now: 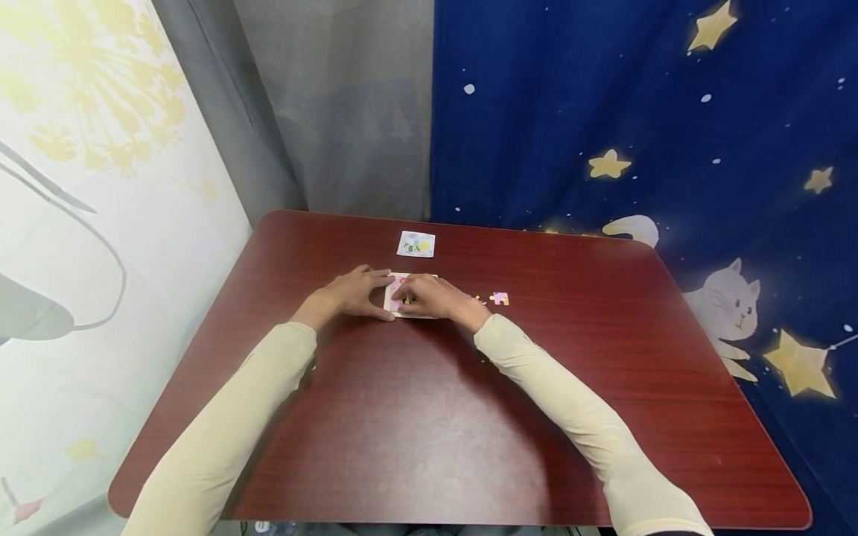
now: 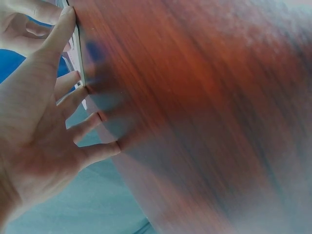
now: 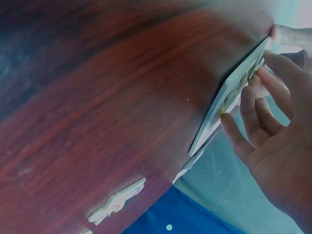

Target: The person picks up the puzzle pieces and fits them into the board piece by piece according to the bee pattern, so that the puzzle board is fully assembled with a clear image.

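A small, flat jigsaw board point(image 1: 389, 304) with a pale border and pink picture lies on the table, largely covered by the hands. At its left side, my left hand point(image 1: 358, 292) spreads thumb and fingers against the edge. The left wrist view shows its thumb at a board corner and other fingertips on the tabletop. Over the board, my right hand point(image 1: 432, 295) has bent fingers, with thumb and index at a small puzzle piece point(image 3: 252, 73) on the picture. Its little finger point(image 3: 234, 129) touches the board lower down. The hand hides part of the piece.
Loose puzzle pieces point(image 1: 500, 298) lie right of the right hand, some partly behind its wrist. A small picture card point(image 1: 415, 244) lies behind the board. The dark red wooden table point(image 1: 402, 417) meets a grey curtain point(image 1: 348, 112) and a blue starry curtain point(image 1: 536, 134).
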`<state>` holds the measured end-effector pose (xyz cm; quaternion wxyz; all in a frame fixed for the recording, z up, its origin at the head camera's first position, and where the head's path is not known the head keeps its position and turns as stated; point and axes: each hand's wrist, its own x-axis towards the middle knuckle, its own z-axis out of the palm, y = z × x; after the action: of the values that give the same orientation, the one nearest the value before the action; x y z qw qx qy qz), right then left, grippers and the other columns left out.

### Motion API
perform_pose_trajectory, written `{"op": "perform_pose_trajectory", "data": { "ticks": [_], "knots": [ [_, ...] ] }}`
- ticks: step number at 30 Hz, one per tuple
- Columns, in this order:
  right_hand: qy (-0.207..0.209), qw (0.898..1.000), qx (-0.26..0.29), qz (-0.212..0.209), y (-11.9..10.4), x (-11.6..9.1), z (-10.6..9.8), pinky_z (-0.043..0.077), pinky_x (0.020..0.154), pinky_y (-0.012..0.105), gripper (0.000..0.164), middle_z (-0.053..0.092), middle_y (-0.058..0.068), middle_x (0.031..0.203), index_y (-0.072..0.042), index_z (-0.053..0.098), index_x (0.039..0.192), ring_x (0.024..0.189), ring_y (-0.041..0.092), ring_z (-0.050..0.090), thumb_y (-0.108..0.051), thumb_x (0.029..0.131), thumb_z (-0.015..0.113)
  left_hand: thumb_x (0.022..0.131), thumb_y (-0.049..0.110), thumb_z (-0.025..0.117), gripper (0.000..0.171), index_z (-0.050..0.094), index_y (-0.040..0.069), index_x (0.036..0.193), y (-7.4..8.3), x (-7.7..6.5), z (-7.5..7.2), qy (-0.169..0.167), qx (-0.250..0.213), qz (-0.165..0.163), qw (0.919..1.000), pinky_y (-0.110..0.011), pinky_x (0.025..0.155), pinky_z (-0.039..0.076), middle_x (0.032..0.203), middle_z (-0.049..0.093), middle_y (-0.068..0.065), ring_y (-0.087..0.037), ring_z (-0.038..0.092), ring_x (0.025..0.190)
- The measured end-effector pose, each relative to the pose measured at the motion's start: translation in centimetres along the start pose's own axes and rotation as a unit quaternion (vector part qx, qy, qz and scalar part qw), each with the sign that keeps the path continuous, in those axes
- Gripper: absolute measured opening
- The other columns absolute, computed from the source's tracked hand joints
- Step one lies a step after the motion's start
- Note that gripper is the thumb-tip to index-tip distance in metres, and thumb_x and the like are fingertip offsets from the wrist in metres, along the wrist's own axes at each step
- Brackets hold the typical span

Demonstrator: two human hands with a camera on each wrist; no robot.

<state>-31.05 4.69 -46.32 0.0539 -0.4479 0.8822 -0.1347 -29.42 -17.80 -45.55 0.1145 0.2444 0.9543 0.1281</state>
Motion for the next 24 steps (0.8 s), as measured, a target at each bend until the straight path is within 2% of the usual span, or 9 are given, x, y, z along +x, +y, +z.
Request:
{"op": "perform_pose_trajectory", "data": {
  "ticks": [5, 13, 18, 21, 24],
  "knots": [
    [0.002, 1.0, -0.01, -0.003, -0.2, 0.2, -0.09, 0.053, 0.09, 0.028, 0.023, 0.073, -0.002, 0.11, -0.015, 0.079, 0.117, 0.102, 0.01, 0.065, -0.026, 0.098, 0.074, 0.079, 0.066, 0.081, 0.101, 0.044, 0.018, 0.159, -0.01, 0.05, -0.02, 0.005, 0.001, 0.004, 1.0, -0.065, 0.105, 0.043, 0.167, 0.036, -0.005, -0.036, 0.033, 0.149],
    [0.017, 1.0, 0.012, 0.008, -0.34, 0.05, 0.08, 0.053, 0.084, 0.027, 0.014, 0.073, -0.001, 0.102, -0.016, 0.08, 0.106, 0.094, 0.011, 0.066, -0.025, 0.096, 0.077, 0.08, 0.065, 0.081, 0.1, 0.045, 0.016, 0.159, 0.04, 0.09, 0.05, 0.005, 0.0, 0.005, 1.0, -0.066, 0.106, 0.042, 0.167, 0.036, -0.004, -0.038, 0.032, 0.15],
    [0.021, 1.0, 0.016, 0.012, -0.5, -0.22, 0.34, 0.052, 0.083, 0.025, 0.015, 0.072, -0.001, 0.103, -0.016, 0.081, 0.108, 0.094, 0.01, 0.065, -0.026, 0.097, 0.076, 0.079, 0.066, 0.081, 0.1, 0.045, 0.017, 0.159, 0.14, 0.06, 0.08, 0.002, -0.002, 0.0, 1.0, -0.066, 0.106, 0.042, 0.167, 0.035, -0.003, -0.038, 0.031, 0.15],
    [0.027, 0.999, 0.022, 0.027, -0.61, -0.34, 0.47, 0.052, 0.082, 0.024, 0.015, 0.072, -0.003, 0.104, -0.018, 0.081, 0.108, 0.094, 0.009, 0.066, -0.026, 0.097, 0.077, 0.079, 0.066, 0.082, 0.1, 0.045, 0.018, 0.159, 0.14, 0.08, 0.11, 0.002, -0.003, -0.001, 1.0, -0.065, 0.106, 0.042, 0.167, 0.036, -0.003, -0.037, 0.032, 0.15],
    [0.035, 0.997, 0.039, 0.064, -0.76, -0.37, 0.53, 0.052, 0.08, 0.024, 0.013, 0.073, -0.007, 0.101, -0.021, 0.082, 0.105, 0.092, 0.007, 0.066, -0.027, 0.094, 0.08, 0.079, 0.064, 0.082, 0.099, 0.046, 0.017, 0.158, 0.08, 0.1, 0.11, 0.004, -0.003, 0.003, 1.0, -0.065, 0.106, 0.042, 0.167, 0.037, -0.004, -0.038, 0.033, 0.15]
  ]
}}
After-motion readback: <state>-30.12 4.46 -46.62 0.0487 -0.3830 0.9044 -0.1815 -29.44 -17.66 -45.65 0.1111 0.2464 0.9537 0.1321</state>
